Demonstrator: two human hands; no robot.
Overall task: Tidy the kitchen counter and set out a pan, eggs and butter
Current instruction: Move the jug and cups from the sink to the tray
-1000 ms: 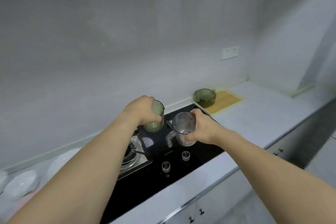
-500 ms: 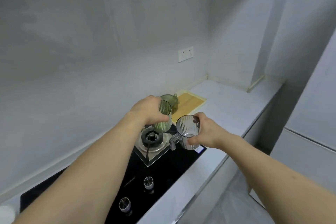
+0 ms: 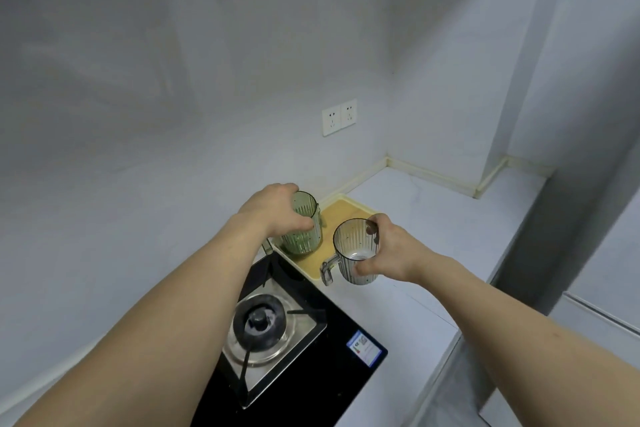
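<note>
Now the left hand (image 3: pixel 277 215) grips the green cup (image 3: pixel 303 229) and the right hand (image 3: pixel 388 250) the clear mug (image 3: pixel 355 255), both over the yellow tray (image 3: pixel 349 210) beside the stove (image 3: pixel 294 340), probably to clear the counter (image 3: pixel 433 218); pan, eggs and butter are not visible.

White counter (image 3: pixel 433 229), yellow tray (image 3: pixel 349 210) on it, black hob (image 3: pixel 332 333) alongside

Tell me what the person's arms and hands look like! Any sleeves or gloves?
No sleeves or gloves. Both forearms are bare all the way to the bottom of the picture. The left hand and right hand wear no rings, watch or bracelet that I can see. The fingers are bare too.
</note>
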